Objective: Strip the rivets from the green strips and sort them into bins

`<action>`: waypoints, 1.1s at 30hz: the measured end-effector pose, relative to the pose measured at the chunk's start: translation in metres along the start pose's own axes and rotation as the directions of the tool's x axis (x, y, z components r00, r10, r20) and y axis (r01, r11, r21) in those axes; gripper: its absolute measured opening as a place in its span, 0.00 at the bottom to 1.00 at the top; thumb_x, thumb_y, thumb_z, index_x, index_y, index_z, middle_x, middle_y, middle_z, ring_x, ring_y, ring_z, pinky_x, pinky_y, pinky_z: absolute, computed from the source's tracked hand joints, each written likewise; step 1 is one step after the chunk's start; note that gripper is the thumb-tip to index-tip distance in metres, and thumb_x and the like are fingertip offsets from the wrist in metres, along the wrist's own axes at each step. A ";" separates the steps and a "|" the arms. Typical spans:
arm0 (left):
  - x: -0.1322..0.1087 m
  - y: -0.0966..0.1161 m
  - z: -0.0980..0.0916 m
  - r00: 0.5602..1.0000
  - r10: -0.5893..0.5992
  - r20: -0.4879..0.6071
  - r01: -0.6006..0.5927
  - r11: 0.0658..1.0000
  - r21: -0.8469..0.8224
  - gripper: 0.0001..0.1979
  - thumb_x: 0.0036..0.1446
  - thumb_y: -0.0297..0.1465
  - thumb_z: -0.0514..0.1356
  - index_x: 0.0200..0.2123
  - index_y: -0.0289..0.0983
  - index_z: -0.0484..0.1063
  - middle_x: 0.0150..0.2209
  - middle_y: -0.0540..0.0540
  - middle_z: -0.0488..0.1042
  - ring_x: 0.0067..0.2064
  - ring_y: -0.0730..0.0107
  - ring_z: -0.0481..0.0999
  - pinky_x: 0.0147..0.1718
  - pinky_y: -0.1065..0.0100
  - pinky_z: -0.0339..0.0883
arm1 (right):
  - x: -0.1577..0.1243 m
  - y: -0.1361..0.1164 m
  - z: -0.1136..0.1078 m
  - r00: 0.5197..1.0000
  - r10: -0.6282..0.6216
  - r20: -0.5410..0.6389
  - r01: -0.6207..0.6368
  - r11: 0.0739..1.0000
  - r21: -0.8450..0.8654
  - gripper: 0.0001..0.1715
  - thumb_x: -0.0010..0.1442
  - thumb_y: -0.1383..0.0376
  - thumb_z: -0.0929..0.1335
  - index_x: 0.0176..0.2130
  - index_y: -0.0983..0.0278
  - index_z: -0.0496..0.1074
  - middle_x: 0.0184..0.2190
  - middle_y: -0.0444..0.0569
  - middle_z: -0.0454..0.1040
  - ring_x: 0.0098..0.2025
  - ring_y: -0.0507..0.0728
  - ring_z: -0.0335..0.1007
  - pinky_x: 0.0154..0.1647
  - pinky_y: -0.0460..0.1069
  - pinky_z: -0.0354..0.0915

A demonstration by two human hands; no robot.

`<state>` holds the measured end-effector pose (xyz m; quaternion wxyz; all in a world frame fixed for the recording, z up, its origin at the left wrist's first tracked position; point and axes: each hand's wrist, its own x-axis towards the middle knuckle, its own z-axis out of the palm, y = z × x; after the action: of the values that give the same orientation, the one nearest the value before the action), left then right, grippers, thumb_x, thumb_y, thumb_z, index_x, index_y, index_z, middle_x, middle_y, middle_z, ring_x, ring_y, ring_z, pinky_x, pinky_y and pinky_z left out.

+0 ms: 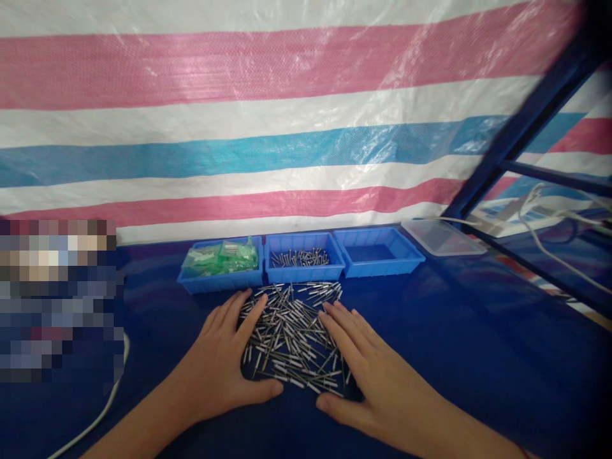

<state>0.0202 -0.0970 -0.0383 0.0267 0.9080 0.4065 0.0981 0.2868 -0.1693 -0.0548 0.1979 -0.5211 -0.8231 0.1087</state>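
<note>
1. L hand point(222, 354): fingers spread, thumb well out, curved round L edge of loose pile of thin silver metal pins point(296, 338); nothing gripped.
2. R hand point(368, 363): fingers closer tog., thumb apart, at R edge; nothing gripped.
3. Pile lies btwn hands on dark-blue smooth table point(459, 357), just in front of blue rect. plastic middle bin point(306, 274), w/ small silver metal pcs point(306, 257) inside.

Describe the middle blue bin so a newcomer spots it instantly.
Find the striped sheet hanging behind the dark blue table, then the row of three blue bins at its foot. The middle bin sits just beyond the spread pile of metal pins. Unlike either neighbour, it holds loose metal pieces, with no green bag.
</note>
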 end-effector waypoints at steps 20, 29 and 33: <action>0.008 0.030 0.016 0.992 -0.092 -0.088 0.087 0.994 -0.063 0.51 0.46 0.54 0.60 0.65 0.32 0.45 0.66 0.27 0.44 0.66 0.36 0.46 0.58 0.40 0.50 | 0.056 -0.016 0.016 0.961 0.067 -0.270 -0.082 0.996 -0.046 0.38 0.51 0.53 0.69 0.56 0.70 0.62 0.56 0.64 0.61 0.60 0.71 0.52 0.59 0.68 0.54; 0.012 0.031 0.015 0.997 -0.043 -0.059 0.036 0.994 -0.107 0.48 0.47 0.52 0.60 0.64 0.31 0.50 0.64 0.29 0.51 0.65 0.40 0.49 0.60 0.41 0.49 | 0.054 -0.011 0.015 0.966 0.084 -0.245 -0.087 0.996 -0.002 0.36 0.53 0.53 0.68 0.56 0.68 0.62 0.56 0.62 0.61 0.61 0.69 0.51 0.59 0.64 0.56; 0.014 0.031 0.016 0.998 -0.030 -0.057 0.022 0.991 -0.130 0.49 0.46 0.52 0.61 0.65 0.34 0.50 0.66 0.31 0.48 0.66 0.40 0.48 0.60 0.40 0.48 | 0.057 -0.010 0.015 0.973 0.077 -0.217 -0.074 0.997 0.025 0.35 0.54 0.54 0.68 0.56 0.68 0.62 0.54 0.60 0.65 0.58 0.68 0.56 0.58 0.64 0.57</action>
<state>0.0557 -0.1069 -0.0480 0.0750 0.8957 0.4116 0.1505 0.2506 -0.1215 -0.0520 0.2870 -0.5591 -0.7751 0.0651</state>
